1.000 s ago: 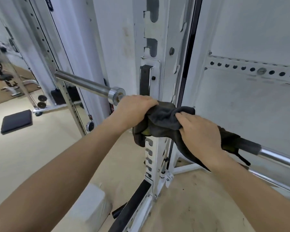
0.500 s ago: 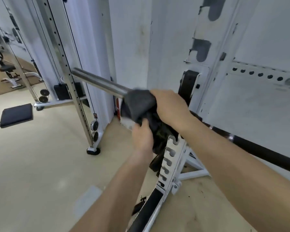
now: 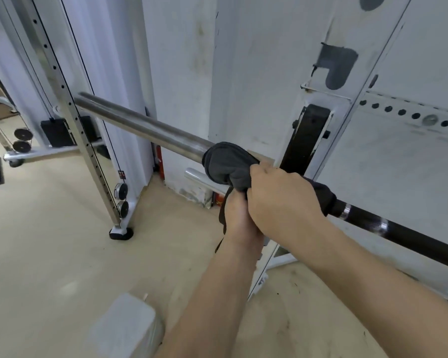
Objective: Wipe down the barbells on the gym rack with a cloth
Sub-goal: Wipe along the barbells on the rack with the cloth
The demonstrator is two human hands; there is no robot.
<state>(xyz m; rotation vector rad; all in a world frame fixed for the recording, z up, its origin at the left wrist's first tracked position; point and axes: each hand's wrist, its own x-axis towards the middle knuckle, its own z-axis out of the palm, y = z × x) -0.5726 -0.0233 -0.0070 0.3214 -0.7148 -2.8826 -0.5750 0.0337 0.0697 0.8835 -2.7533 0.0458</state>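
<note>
Gripping the barbell (image 3: 140, 124) through a dark cloth (image 3: 226, 164), the right hand (image 3: 282, 202) curls over the bar beside the white rack (image 3: 360, 29) post. The left hand (image 3: 239, 220) sits just under it, touching, and holds the cloth's hanging tail. Cloth covers where the steel sleeve meets the black shaft.

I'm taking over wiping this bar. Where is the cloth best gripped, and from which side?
Grip the cloth where it wraps the barbell sleeve, from above, fingers curling round: the round bar fills a closed palm. The right hand grips it so; the left hand holds the hanging tail underneath.
</note>
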